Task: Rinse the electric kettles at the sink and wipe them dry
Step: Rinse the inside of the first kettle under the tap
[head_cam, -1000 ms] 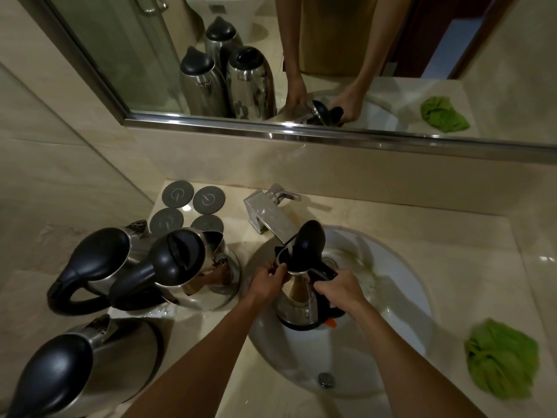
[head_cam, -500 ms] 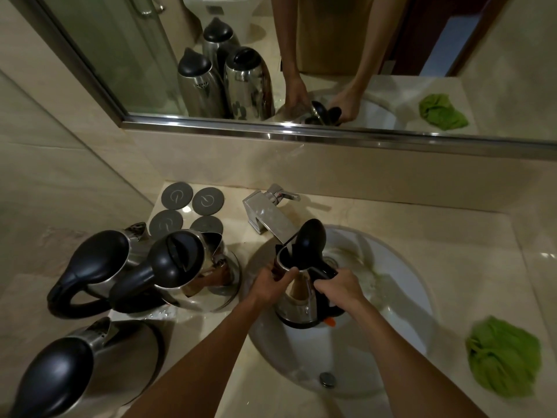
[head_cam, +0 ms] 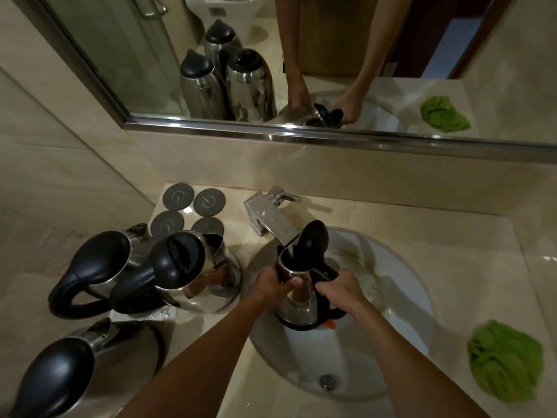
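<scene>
While both hands grip kettle | lid up | over sink

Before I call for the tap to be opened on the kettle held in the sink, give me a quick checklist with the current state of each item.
1. Kettle lid up: ok.
2. Kettle mouth under faucet spout: ok.
3. Left hand gripping the body: ok.
4. Right hand gripping the handle: ok.
5. Water running: cannot tell.
6. Green cloth within reach for drying: ok, on the counter to the right.
</scene>
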The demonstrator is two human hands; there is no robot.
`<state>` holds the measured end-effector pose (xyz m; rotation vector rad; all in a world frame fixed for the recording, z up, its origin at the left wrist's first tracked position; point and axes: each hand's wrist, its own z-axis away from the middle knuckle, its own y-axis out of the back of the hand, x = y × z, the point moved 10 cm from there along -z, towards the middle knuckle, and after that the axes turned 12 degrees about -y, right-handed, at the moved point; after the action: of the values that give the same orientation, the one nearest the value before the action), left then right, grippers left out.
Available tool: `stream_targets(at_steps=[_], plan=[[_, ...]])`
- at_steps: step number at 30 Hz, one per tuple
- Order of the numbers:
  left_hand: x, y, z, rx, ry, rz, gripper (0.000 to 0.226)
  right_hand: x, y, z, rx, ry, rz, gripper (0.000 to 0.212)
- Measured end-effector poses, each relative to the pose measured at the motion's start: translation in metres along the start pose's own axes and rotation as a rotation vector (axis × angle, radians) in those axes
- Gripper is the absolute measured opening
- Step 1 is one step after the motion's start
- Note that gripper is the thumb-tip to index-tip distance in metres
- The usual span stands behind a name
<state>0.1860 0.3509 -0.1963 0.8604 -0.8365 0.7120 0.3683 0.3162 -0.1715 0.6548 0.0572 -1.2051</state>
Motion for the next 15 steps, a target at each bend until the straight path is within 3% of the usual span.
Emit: stream_targets(at_steps=[13, 15], plan=[[-0.017, -0.004, -0.005, -0.027, -0.009, -0.009, 0.064, -0.001, 0.001, -0.001, -0.002, 0.01, 0.012, 0.021], [-0.017, -0.004, -0.006, -0.032, -0.001, -0.017, 0.058, -0.002, 0.0, 0.0, -0.014, 0.012, 0.009, 0.019]])
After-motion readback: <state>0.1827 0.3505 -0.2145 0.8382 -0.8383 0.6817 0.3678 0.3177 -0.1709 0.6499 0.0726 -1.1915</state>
